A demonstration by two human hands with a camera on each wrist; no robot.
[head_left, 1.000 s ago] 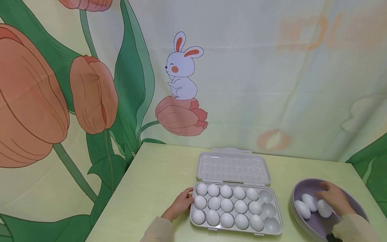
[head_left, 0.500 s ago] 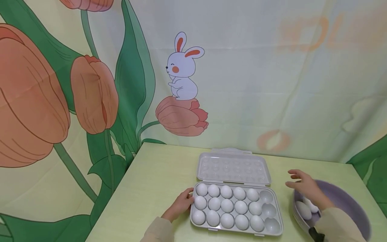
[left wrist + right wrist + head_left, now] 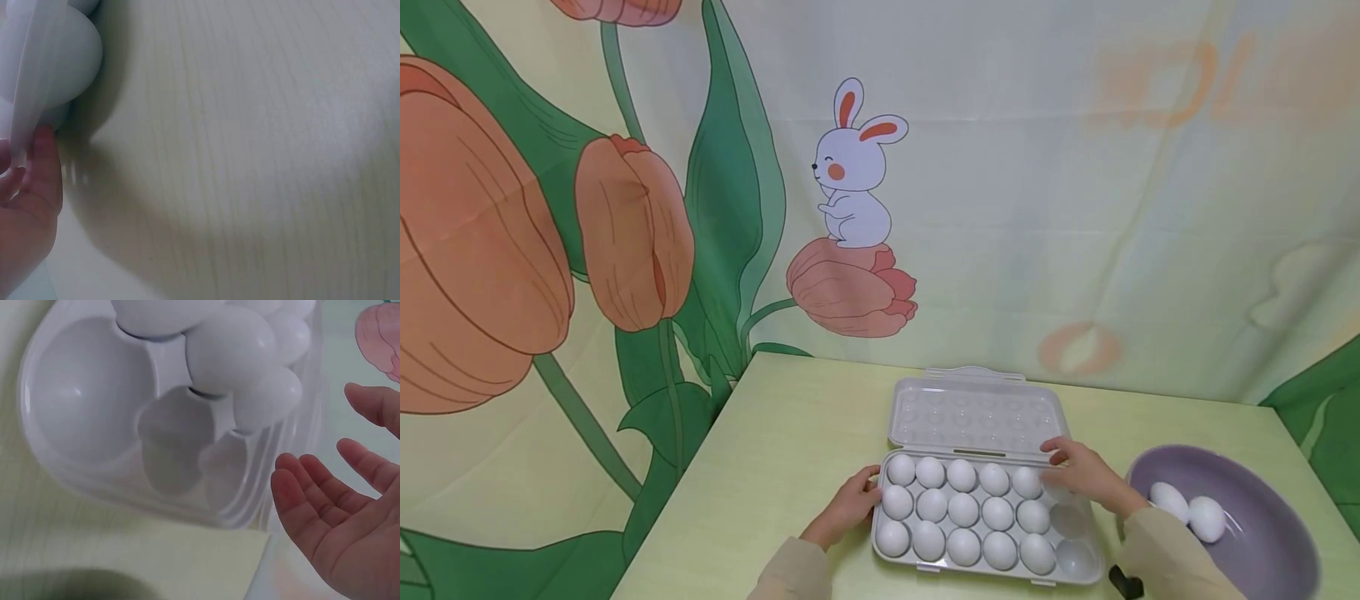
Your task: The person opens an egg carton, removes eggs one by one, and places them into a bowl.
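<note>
A white plastic egg carton (image 3: 990, 575) lies on the table with its lid folded back, and white eggs (image 3: 962, 509) fill most of its cups. Along its right end the cups hold no eggs; the right wrist view shows these bare cups (image 3: 94, 390). My left hand (image 3: 852, 504) grips the carton's left edge, fingers on both sides of the rim (image 3: 28, 81). Over the far right corner is my right hand (image 3: 1086, 475), its fingers (image 3: 300, 506) spread, with nothing visible in the palm. Two eggs (image 3: 1207, 518) show in a purple bowl (image 3: 1262, 517); my right sleeve covers its near left part.
The carton's lid (image 3: 977, 412) lies flat behind the egg rows. The pale yellow table (image 3: 737, 467) meets a cloth backdrop (image 3: 1000, 208) printed with tulips and a rabbit.
My right hand has moved left from inside the bowl, past its rim, to above the carton's far right corner. The left hand and the carton stay in place.
</note>
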